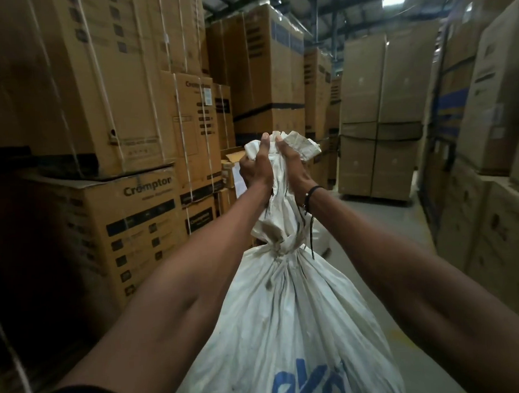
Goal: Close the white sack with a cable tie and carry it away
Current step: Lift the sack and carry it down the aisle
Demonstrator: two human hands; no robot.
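**White sack gripped by its gathered top, neck cinched**

White sack [286, 319] hangs at centre frame, its body filling the 6 o'clock sector and running out of the lower edge. Blue lettering [310, 379] shows on the lower face, cut off by the frame. The fabric is creased and soiled.

Neck: the material is drawn into a tight bunch [280, 248] just above the body. A binding appears to circle this point, but it is too small and shadowed to confirm as a cable tie.

Above the neck, the loose top [297, 145] fans out toward 12 o'clock.

Left hand [255, 167]: fingers wrapped closed around the loose top, thumb pointing up.

Right hand [292, 163]: fingers likewise clenched on the same fabric, directly beside the left hand, thumbs nearly touching. A dark wristband [311, 194] sits on the right wrist; a thin dark cord [312, 238] trails down from it beside the sack neck.

Both forearms extend from the lower corners toward centre.

Surroundings: stacked cardboard cartons [130, 230] with strapping at 9 o'clock, further wrapped cartons [379, 118] at 1 o'clock, more cartons [491, 129] at 3 o'clock. A grey floor aisle [380, 230] runs between them at 2 o'clock.
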